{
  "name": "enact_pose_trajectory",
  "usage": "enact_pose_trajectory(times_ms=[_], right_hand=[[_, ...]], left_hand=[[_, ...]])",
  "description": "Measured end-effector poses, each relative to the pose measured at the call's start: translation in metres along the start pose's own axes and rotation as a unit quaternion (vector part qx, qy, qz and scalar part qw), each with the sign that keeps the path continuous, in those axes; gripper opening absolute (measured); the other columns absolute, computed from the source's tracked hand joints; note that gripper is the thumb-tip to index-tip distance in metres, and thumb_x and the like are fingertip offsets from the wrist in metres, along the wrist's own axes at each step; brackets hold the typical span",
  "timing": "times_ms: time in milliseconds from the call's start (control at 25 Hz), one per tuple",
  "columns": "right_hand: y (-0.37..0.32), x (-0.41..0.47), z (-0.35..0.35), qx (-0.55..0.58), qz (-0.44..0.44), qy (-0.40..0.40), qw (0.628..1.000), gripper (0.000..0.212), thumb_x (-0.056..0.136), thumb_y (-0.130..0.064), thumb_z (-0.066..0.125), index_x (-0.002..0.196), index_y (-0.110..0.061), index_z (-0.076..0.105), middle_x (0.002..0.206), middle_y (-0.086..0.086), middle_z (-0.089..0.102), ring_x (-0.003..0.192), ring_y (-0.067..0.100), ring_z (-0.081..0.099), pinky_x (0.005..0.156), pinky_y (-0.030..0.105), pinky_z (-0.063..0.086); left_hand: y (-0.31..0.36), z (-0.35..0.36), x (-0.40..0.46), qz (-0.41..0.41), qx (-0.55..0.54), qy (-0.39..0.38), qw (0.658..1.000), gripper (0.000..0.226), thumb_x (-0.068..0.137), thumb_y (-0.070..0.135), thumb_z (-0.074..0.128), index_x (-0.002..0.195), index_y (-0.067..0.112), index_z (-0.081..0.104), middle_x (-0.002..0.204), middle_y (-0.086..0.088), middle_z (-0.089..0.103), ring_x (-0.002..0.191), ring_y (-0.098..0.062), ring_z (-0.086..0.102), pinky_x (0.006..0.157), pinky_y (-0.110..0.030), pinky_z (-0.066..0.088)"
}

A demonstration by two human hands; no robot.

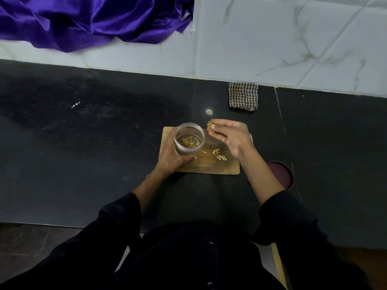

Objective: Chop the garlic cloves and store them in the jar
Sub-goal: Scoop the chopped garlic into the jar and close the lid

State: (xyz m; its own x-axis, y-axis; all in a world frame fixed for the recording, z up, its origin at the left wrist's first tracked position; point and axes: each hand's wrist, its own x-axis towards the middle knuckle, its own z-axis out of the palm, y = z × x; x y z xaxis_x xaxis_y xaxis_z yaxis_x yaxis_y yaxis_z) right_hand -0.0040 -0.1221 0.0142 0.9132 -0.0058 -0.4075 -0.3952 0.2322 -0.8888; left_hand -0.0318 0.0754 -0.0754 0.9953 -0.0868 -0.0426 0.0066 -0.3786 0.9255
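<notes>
From the head view I see my left hand [170, 155] wrapped around the clear jar [189, 139], fingers curled behind its wall and the thumb lying across the near base; that grip is closed firmly on the jar. The jar stands upright on the left part of the wooden cutting board [209, 167], its mouth open, with a small heap of chopped garlic pieces [189, 142] lying on its bottom.

My right hand [232, 137] hovers above the board's far right area, just beside the jar's rim. Its grip is a pinch: the thumb and fingertips [213, 127] are drawn together on a few slivers of garlic [209, 124], held near the jar mouth but not over it. The other fingers are bent loosely inward; I cannot tell whether more pieces sit in the palm.

A few loose garlic pieces [218, 154] remain on the board between the jar and my right wrist, lying apart from one another.

The board rests on the dark table [83, 132]. Beyond it, against the marbled wall, lies a folded checked cloth [243, 96]. A round maroon lid [281, 174] sits on the table to the right of the board, partly hidden by my right forearm. Purple satin fabric [94, 17] is bunched at the far left.
</notes>
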Motion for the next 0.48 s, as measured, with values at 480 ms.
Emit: enact_pose_trajectory(times_ms=[480], right_hand=[[0.003,0.0,0.011,-0.384,-0.154,0.034,0.91,0.017,0.093,-0.004,0.065,0.107,-0.007,0.075,0.097,0.002,0.075,0.081,0.011,0.071,0.08,0.028,0.06]], left_hand=[[0.001,-0.001,-0.002,0.003,-0.005,0.004,1.0,0.105,0.052,0.037,0.091,0.139,0.024,0.033,0.133,0.006,0.05,0.124,-0.007,0.048,0.106,-0.042,0.042]])
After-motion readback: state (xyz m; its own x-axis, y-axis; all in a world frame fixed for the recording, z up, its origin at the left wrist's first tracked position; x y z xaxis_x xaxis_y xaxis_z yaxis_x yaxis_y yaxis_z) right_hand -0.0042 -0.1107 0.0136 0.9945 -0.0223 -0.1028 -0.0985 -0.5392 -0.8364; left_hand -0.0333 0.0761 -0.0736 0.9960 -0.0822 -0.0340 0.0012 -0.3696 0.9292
